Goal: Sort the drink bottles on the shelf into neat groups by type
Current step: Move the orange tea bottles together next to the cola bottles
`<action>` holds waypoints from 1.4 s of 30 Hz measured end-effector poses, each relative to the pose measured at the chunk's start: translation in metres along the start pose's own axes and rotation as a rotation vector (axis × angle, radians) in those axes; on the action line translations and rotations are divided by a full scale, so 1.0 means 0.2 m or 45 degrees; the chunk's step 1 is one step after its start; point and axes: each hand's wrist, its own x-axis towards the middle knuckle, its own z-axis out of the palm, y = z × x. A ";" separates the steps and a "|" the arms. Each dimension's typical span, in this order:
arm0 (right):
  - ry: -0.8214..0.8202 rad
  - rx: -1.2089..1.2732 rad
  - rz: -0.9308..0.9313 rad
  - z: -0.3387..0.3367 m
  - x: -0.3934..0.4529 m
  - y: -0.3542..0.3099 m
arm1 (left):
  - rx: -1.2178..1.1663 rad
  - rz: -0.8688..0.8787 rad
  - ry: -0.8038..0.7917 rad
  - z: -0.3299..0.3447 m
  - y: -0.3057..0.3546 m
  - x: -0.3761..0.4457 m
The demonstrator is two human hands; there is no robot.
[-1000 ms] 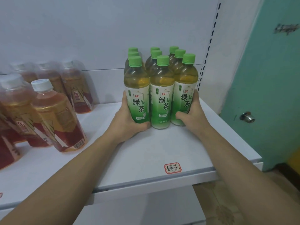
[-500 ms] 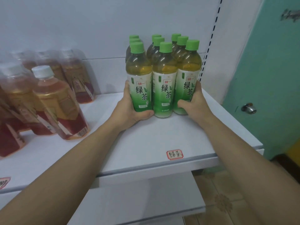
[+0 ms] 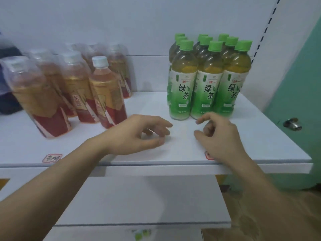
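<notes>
Head view
Shelf: a smooth, flat white board point(image 3: 260, 136) with a straight front edge is seen, backed by a plain white panel.
Green tea bottles: nine clear plastic bottles with green screw caps and glossy green-and-white wrap labels point(image 3: 208, 79) are stood upright in a tight three-by-three block at the shelf's back right corner, touching one another.
Red tea bottles: about eight clear plastic bottles with white caps and red-and-gold labels point(image 3: 106, 94) are grouped toward the shelf's left side, well apart from the green block; the count is blurred at the left edge.
Left hand: the left hand point(image 3: 137, 134) is held over the shelf near its front edge, fingers loosely curled, nothing gripped.
Right hand: the right hand point(image 3: 218, 134) is held just in front of the green block, fingers loosely bent, nothing gripped.
Tags: two small red-bordered paper stickers are stuck along the front edge, one at the left point(image 3: 52, 158), one point(image 3: 208, 155) largely covered by the right hand.
</notes>
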 end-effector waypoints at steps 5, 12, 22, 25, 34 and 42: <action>-0.396 0.051 -0.125 0.26 0.00 -0.27 | 0.150 -0.038 0.168 -0.15 -0.15 -0.25; -0.255 0.298 -0.319 0.51 0.06 -0.60 | 0.238 -0.066 0.155 -0.32 -0.39 -0.55; -0.104 0.022 -0.399 0.60 0.35 -1.06 | -0.057 -0.159 0.182 -0.39 -0.57 -0.61; -0.269 -0.217 -0.425 0.55 0.44 -1.12 | -0.133 -0.133 0.174 -0.40 -0.61 -0.62; -0.345 -0.267 -0.481 0.57 0.76 -1.08 | -0.120 -0.179 0.295 -0.45 -0.70 -0.56; -0.427 -0.295 -0.641 0.67 0.97 -1.04 | -0.197 -0.297 0.439 -0.47 -0.74 -0.55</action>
